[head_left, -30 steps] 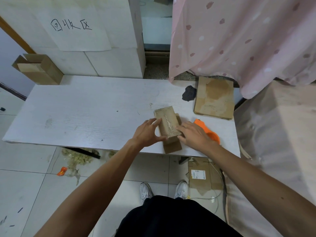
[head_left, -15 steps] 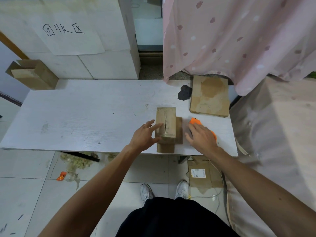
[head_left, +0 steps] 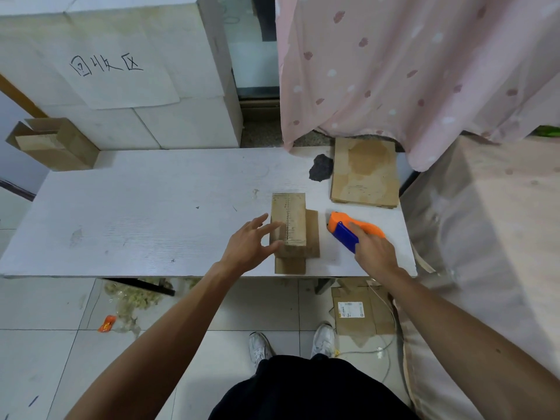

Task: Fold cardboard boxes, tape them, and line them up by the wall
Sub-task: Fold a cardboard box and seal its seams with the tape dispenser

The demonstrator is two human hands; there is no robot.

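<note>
Small cardboard box (head_left: 288,219): near the front edge of the white surface (head_left: 151,207), right of centre, long seam facing up, flaps lying flat to its right and front; same spot as half a second earlier.

Left grip (head_left: 247,247): fingers straight and spread, holding nothing, fingertips touching the box's left side; spread wider than before.

Right grip (head_left: 374,251): curled round the rear of an orange tool (head_left: 338,222), just right of the box and apart from it; earlier lay flat over the tool, now leaves its blue part and orange nose showing.

Flat cardboard stack (head_left: 363,174): far right corner of the surface, beside a dark patch (head_left: 321,171).

Second box (head_left: 54,144): far left, flaps up, against the wall.
</note>
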